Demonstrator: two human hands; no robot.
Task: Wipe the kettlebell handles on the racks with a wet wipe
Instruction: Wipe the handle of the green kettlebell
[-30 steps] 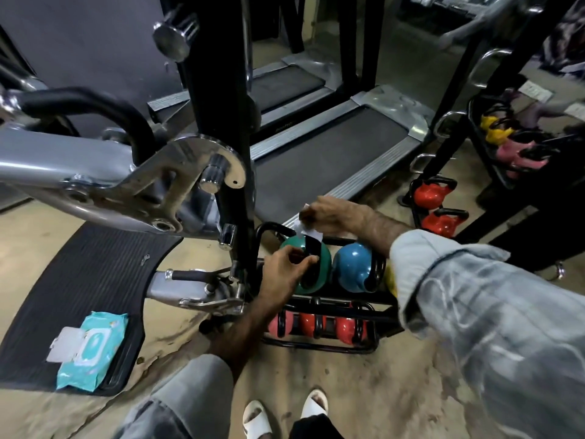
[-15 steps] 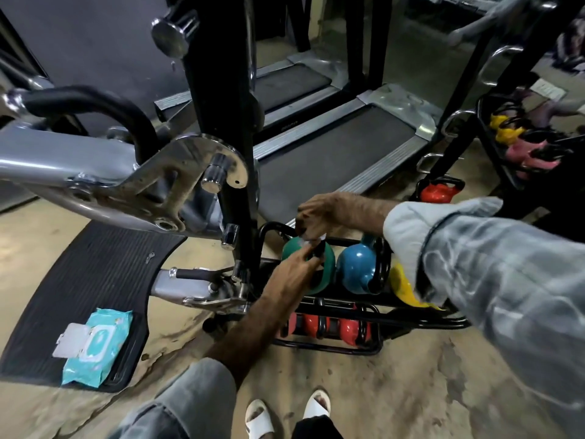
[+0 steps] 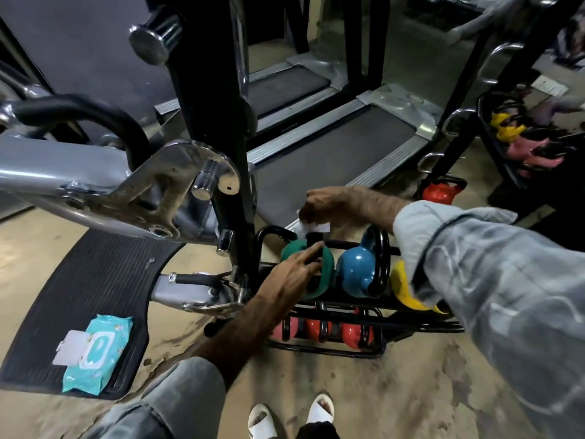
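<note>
Your right sleeve [image 3: 493, 299] covers most of the yellow kettlebell [image 3: 403, 291] and the right end of the rack [image 3: 329, 351], so you can't tell whether more bells sit past it. Your left hand [image 3: 296, 274] hides the green kettlebell's [image 3: 327, 264] near face and lower handle. Lower-shelf bells are half hidden behind the top rail; the leftmost one reads pinkish, hard to make out. Count: top shelf 3 bells, green, blue kettlebell [image 3: 354, 274], yellow, left to right; lower shelf 3 red kettlebells [image 3: 349, 334] visible. One more red kettlebell [image 3: 438, 191] sits on the floor far right, and a second rack [image 3: 493, 147] at far right holds yellow and pink bells, blurred, count unclear. Your right hand [image 3: 332, 204] pinches the white wet wipe [image 3: 311, 228] with fingers curled down, wipe bunched on top of the green bell's black handle [image 3: 313, 239]. Your left hand rests on the green bell, fingers touching the handle just below the wipe; whether they wrap round it you can't tell. Wipe pack [image 3: 95, 353], teal, lid flap open, lies on the black rubber mat [image 3: 95, 280] near left. A silver machine arm [image 3: 95, 179] and black upright post [image 3: 218, 122] stand left of the rack, post touching close to the rack's left end. Two treadmills [image 3: 332, 147] lie far behind. Two white sandals [image 3: 291, 419] at bottom edge, cut off.
</note>
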